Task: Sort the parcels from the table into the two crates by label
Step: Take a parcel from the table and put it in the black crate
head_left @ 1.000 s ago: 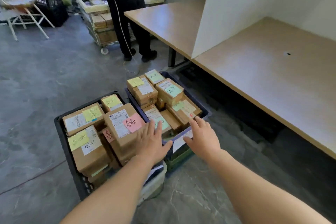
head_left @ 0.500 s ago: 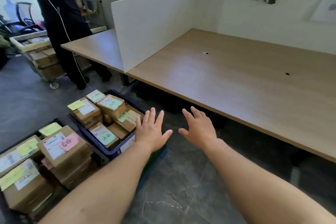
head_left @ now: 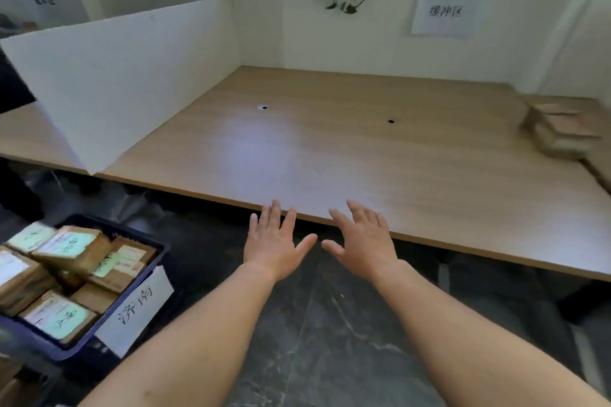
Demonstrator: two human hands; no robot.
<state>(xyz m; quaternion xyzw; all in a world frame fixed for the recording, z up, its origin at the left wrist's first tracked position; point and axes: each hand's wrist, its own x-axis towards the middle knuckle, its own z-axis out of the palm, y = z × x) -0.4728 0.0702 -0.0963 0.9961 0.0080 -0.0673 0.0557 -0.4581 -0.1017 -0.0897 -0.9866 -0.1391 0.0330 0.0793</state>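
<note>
The fingers [head_left: 273,215] of the left hand [head_left: 274,246] and the right hand [head_left: 363,243] are spread apart and hold nothing, side by side at lower centre, their tips over the near edge of the counter [head_left: 330,149]. Beyond them the wooden top stretches wide, bounded at the left by an upright white divider [head_left: 132,76] and behind by the wall, with a blurred stack of parcels [head_left: 562,130] at the right edge of the frame, well apart from both hands. At lower left a blue crate [head_left: 29,340] full of labelled boxes [head_left: 71,251] stands on the dark floor [head_left: 330,340], near the left forearm.
</note>
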